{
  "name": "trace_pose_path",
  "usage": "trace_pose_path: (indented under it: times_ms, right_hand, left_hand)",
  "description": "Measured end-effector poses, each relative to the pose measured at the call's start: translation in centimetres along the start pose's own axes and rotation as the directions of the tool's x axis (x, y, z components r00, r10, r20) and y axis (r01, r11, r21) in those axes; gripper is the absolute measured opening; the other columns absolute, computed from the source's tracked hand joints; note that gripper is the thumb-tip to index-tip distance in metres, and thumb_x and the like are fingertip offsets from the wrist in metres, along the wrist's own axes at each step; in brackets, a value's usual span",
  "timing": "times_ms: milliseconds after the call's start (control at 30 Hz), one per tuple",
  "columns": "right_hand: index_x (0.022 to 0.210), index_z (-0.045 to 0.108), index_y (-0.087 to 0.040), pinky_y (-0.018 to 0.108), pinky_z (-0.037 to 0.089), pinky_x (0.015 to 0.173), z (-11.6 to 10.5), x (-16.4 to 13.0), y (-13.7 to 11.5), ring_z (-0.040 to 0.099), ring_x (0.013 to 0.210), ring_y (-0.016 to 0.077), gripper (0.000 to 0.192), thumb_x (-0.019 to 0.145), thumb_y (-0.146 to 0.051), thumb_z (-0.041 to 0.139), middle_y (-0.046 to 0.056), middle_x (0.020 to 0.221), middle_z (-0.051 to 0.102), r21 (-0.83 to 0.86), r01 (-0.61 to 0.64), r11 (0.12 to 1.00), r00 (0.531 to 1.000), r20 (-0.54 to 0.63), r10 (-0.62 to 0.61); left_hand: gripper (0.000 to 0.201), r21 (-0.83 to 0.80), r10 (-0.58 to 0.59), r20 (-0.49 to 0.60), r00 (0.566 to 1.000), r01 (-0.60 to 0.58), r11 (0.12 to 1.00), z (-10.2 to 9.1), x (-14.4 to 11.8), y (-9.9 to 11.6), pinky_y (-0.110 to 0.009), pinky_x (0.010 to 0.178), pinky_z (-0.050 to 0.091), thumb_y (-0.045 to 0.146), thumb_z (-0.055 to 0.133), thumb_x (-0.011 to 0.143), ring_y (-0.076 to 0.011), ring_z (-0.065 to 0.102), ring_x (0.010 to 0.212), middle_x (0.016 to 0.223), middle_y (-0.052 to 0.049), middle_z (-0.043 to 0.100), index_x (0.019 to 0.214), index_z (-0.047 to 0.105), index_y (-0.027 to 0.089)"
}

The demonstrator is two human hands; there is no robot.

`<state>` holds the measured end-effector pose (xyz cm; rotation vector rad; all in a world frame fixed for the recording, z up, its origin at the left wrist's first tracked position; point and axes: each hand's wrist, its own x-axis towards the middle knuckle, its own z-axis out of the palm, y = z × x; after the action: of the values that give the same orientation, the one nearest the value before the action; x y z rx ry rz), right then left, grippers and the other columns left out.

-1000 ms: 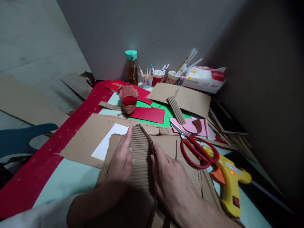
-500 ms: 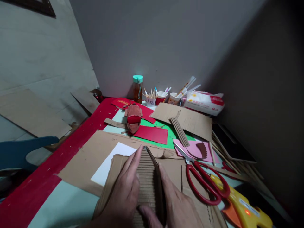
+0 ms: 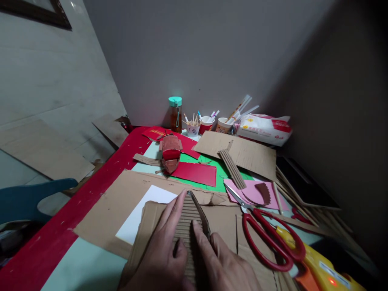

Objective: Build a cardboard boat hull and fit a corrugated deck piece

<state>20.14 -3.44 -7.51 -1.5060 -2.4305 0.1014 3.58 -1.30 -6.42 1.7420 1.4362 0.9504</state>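
A piece of corrugated cardboard [image 3: 187, 218], ridged side up, lies in front of me with its right edge folded up as a dark narrow wall. My left hand [image 3: 165, 250] holds its left side, with fingers stretched along the edge and the thumb bent over the ridges. My right hand [image 3: 224, 260] grips the raised right wall, its index finger inside on the ridges and the other fingers outside. Beneath is a larger flat cardboard sheet [image 3: 103, 214]. Scissors [image 3: 269, 238] with red handles lie to the right of my right hand, partly over a yellow glue gun [image 3: 327, 266].
A reddish cardboard model [image 3: 170, 149] stands beyond my hands near a red card [image 3: 197, 173]. White paper [image 3: 136, 214] lies at left, pink paper [image 3: 251, 192] at right. Along the back wall are a bottle [image 3: 175, 115], cups [image 3: 207, 126] and a tissue pack [image 3: 263, 129].
My right index finger has moved from outside the raised wall to the ridged inner face. My left hand stays along the left side. The view has shifted slightly.
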Motion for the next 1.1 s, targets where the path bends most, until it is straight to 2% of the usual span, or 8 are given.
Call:
trace_pose_path:
  times_ms: [100, 233, 367, 467, 600, 733, 867, 1100]
  right_hand:
    - [0.147, 0.048, -0.015, 0.031, 0.061, 0.049, -0.6, 0.3, 0.3, 0.073, 0.062, 0.0255, 0.078, 0.074, -0.031, 0.070, 0.013, 0.097, 0.073, 0.074, 0.021, 0.997, 1.000, 0.014, -0.023]
    - [0.146, 0.049, -0.006, 0.037, 0.062, 0.052, -2.7, 0.7, 0.1, 0.074, 0.065, 0.0280, 0.074, 0.082, -0.040, 0.065, 0.019, 0.101, 0.073, 0.188, 0.031, 0.982, 0.998, 0.040, -0.039]
    - [0.147, 0.048, -0.007, 0.045, 0.063, 0.058, -4.4, 0.9, -0.7, 0.075, 0.069, 0.0314, 0.073, 0.085, -0.043, 0.064, 0.020, 0.108, 0.073, 0.232, -0.047, 0.971, 0.998, 0.054, 0.035]
    - [0.146, 0.050, -0.006, 0.047, 0.062, 0.057, -4.6, 0.9, -1.0, 0.074, 0.068, 0.0329, 0.073, 0.085, -0.044, 0.064, 0.019, 0.104, 0.074, 0.237, -0.072, 0.969, 0.997, 0.051, 0.062]
    - [0.145, 0.049, -0.003, 0.047, 0.063, 0.066, -4.2, 0.8, -1.1, 0.075, 0.079, 0.0333, 0.072, 0.087, -0.043, 0.063, 0.022, 0.110, 0.072, 0.300, -0.085, 0.950, 0.996, 0.038, 0.077]
    - [0.147, 0.046, -0.004, 0.049, 0.063, 0.075, -4.1, 0.6, -1.2, 0.074, 0.090, 0.0338, 0.074, 0.086, -0.041, 0.061, 0.024, 0.122, 0.068, 0.334, -0.120, 0.935, 0.993, 0.061, 0.106]
    - [0.146, 0.049, -0.002, 0.048, 0.063, 0.074, -4.0, 0.5, -1.4, 0.075, 0.089, 0.0332, 0.074, 0.084, -0.041, 0.062, 0.025, 0.123, 0.068, 0.315, -0.148, 0.937, 0.989, 0.066, 0.134]
    - [0.143, 0.050, -0.001, 0.045, 0.062, 0.074, -3.7, 0.4, -1.5, 0.074, 0.089, 0.0330, 0.071, 0.085, -0.039, 0.062, 0.024, 0.116, 0.071, 0.314, -0.139, 0.939, 0.990, 0.030, 0.136]
  left_hand:
    - [0.090, -0.001, -0.033, 0.007, 0.999, 0.033, 0.999, -0.2, 0.1, 0.1, -0.045, 0.125, 0.024, 0.004, 0.046, 0.074, -0.0247, 0.015, 0.154, 0.165, 0.003, 0.028, 0.157, 0.027, 0.031]
    - [0.085, -0.076, -0.049, 0.036, 0.998, 0.052, 0.996, -1.3, -0.3, 0.5, -0.052, 0.126, 0.014, 0.014, 0.051, 0.080, -0.0261, 0.017, 0.154, 0.166, -0.001, 0.027, 0.158, 0.024, 0.029]
    - [0.089, -0.183, -0.189, 0.059, 0.980, 0.197, 0.963, -2.4, -1.5, 1.4, -0.048, 0.126, 0.016, 0.021, 0.062, 0.079, -0.0275, 0.022, 0.153, 0.166, 0.000, 0.028, 0.158, 0.023, 0.031]
    - [0.090, -0.210, -0.270, 0.075, 0.960, 0.280, 0.937, -2.4, -2.2, 2.0, -0.045, 0.127, 0.013, 0.020, 0.062, 0.078, -0.0248, 0.019, 0.154, 0.165, 0.007, 0.028, 0.157, 0.024, 0.037]
    - [0.079, -0.295, -0.252, 0.091, 0.963, 0.268, 0.917, -1.9, -2.5, 2.5, -0.041, 0.127, 0.011, 0.024, 0.059, 0.082, -0.0209, 0.018, 0.154, 0.164, 0.013, 0.030, 0.154, 0.031, 0.041]
    - [0.067, -0.373, -0.274, 0.065, 0.959, 0.278, 0.885, -1.6, -2.5, 2.8, -0.038, 0.127, 0.018, 0.031, 0.055, 0.090, -0.0204, 0.023, 0.153, 0.163, 0.012, 0.033, 0.154, 0.033, 0.038]
    - [0.063, -0.323, -0.274, 0.018, 0.962, 0.265, 0.909, -1.3, -2.3, 2.9, -0.040, 0.126, 0.021, 0.032, 0.052, 0.093, -0.0232, 0.029, 0.151, 0.162, 0.007, 0.036, 0.154, 0.036, 0.032]
    - [0.064, -0.123, -0.079, 0.043, 0.996, 0.083, 0.989, -1.3, -1.7, 1.4, -0.036, 0.127, 0.015, 0.027, 0.047, 0.095, -0.0188, 0.021, 0.153, 0.164, 0.001, 0.030, 0.156, 0.030, 0.019]
